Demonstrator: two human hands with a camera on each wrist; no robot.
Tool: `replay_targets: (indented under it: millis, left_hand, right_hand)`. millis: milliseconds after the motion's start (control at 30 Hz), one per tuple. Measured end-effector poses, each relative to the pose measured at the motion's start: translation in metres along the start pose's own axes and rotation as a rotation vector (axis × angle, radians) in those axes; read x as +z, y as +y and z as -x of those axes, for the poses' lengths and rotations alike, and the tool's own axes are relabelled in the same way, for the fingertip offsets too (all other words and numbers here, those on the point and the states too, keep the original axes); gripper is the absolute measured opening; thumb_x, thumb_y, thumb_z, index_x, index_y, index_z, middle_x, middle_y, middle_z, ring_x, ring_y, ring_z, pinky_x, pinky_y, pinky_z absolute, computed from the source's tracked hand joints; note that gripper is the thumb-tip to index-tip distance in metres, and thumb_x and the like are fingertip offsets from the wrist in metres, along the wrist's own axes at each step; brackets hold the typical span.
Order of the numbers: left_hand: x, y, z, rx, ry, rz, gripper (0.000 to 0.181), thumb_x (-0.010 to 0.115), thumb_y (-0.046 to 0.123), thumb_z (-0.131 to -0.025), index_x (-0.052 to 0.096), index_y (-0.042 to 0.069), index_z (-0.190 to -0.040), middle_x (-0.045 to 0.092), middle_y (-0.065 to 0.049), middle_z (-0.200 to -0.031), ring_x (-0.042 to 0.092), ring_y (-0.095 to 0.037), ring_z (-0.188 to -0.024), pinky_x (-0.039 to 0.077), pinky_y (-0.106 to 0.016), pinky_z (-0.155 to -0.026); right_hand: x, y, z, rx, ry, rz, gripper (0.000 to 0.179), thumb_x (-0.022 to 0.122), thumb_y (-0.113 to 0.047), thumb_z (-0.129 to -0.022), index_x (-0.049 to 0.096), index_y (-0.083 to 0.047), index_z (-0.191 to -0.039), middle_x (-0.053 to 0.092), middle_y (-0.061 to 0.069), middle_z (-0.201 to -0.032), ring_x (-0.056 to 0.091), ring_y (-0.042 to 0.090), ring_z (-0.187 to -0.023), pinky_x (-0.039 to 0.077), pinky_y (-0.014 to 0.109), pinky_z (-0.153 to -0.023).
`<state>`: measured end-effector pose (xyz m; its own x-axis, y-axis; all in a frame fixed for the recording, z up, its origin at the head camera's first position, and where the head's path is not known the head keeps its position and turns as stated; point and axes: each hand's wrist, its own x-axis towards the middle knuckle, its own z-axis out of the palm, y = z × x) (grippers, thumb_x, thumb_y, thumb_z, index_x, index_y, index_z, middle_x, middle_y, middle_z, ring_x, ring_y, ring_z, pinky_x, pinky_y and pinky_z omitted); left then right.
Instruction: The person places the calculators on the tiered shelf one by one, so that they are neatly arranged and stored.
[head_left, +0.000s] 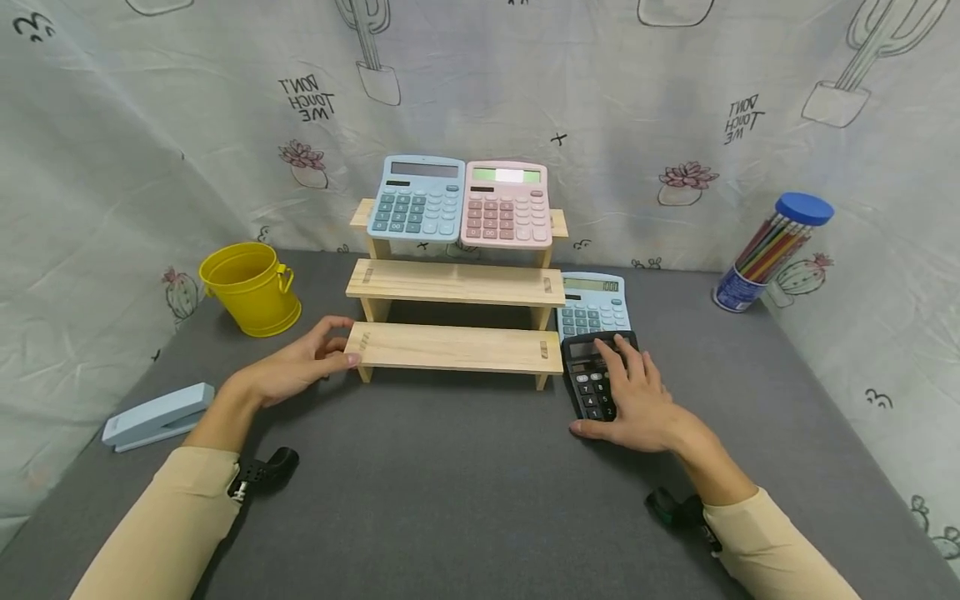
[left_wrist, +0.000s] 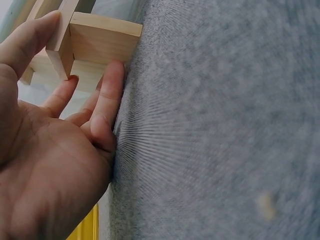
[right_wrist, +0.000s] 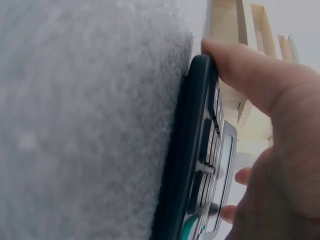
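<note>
A three-tier wooden stand (head_left: 453, 346) stands mid-table. My left hand (head_left: 311, 364) grips the left end of its lowest step, thumb at the front corner and fingers behind; the left wrist view shows the thumb against the step (left_wrist: 61, 47). On the right, my right hand (head_left: 633, 404) holds a black calculator (head_left: 587, 387) lying on the table, the thumb at its near edge and the fingers spread toward its far edge. In the right wrist view the thumb touches a corner of the black calculator (right_wrist: 187, 135). Behind it lies a light blue calculator (head_left: 596, 315), partly covered.
A blue calculator (head_left: 416, 200) and a pink calculator (head_left: 507, 206) lean side by side on the top tier. At the left are a yellow bucket (head_left: 251, 292) and a light blue stapler (head_left: 157, 417). A blue-lidded tub of colored pencils (head_left: 772, 250) stands back right.
</note>
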<state>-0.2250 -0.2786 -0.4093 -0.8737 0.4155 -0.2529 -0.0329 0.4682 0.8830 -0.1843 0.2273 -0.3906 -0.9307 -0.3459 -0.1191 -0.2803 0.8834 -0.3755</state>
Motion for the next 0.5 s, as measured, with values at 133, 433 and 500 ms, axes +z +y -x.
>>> replay_targets:
  millis: [133,433,500]
  left_hand:
    - [0.000,0.000,-0.001,-0.002,0.001,-0.008,0.071,0.059,0.039,-0.105,0.013,0.016,-0.155,0.043,-0.025,-0.153,0.045,-0.041,-0.136,0.031,-0.062,-0.113]
    - [0.000,0.002,0.000,-0.010,-0.002,-0.015,0.072,0.058,0.039,-0.106,0.012,0.015,-0.155,0.041,-0.025,-0.155,0.044,-0.042,-0.137,0.032,-0.061,-0.112]
    - [0.001,0.002,0.000,-0.008,-0.006,-0.017,0.072,0.058,0.039,-0.106,0.012,0.015,-0.155,0.041,-0.026,-0.155,0.043,-0.041,-0.137,0.032,-0.062,-0.112]
  right_hand:
    - [-0.003,0.002,0.000,0.007,0.020,0.002,0.121,0.083,-0.057,-0.080,0.005,-0.018,-0.165,-0.003,0.025,-0.168,0.009,0.066,-0.144,0.028,0.088,-0.091]
    - [-0.013,0.019,0.001,-0.005,0.060,-0.167,0.116,0.087,-0.041,-0.078,0.013,-0.020,-0.165,0.003,0.027,-0.166,0.019,0.062,-0.134,0.028,0.081,-0.090]
    - [-0.014,0.022,0.002,0.008,0.067,-0.190,0.115,0.086,-0.039,-0.079,0.013,-0.019,-0.165,0.003,0.027,-0.166,0.020,0.060,-0.134,0.030,0.080,-0.089]
